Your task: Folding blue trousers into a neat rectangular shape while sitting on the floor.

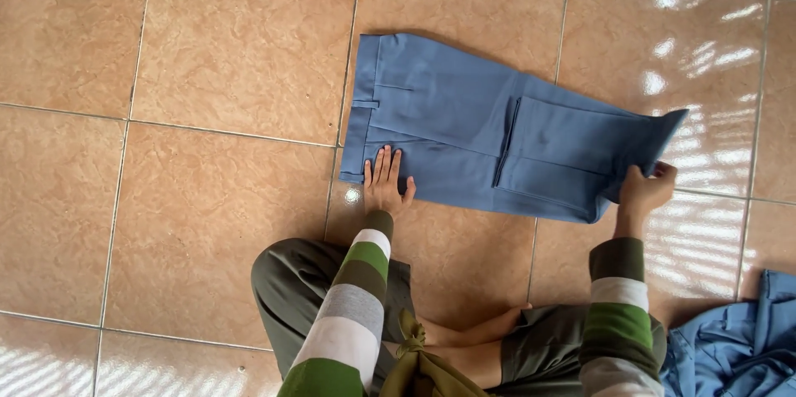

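A pair of blue trousers (pixel 489 136) lies folded flat on the tiled floor (pixel 207 198), with its waistband toward the left hand and the folded leg end toward the right hand.

The left hand (pixel 386 183) rests palm down on the near corner of the waistband, fingers spread and straight; its grip is released, pressing the cloth rather than closing on it. Just beyond its fingertips the waistband edge and a belt loop run away from the person. The striped sleeve (pixel 352 306) in white, grey and green leads back from this hand.

The right hand (pixel 645 191) is clenched on the far-right edge of the trousers, its grip grasping the folded leg end, which lifts slightly off the floor above the fingers into a raised point. Between the two hands the trousers lie smooth, with a fold seam crossing the cloth about midway, nearer the right grip than the left.

Behind the right hand, close to the person's knee, a second heap of blue cloth (pixel 734 347) lies crumpled on the floor, well apart from the folded pair. The person sits cross-legged in olive trousers (pixel 290 281), bare feet tucked between the two arms.
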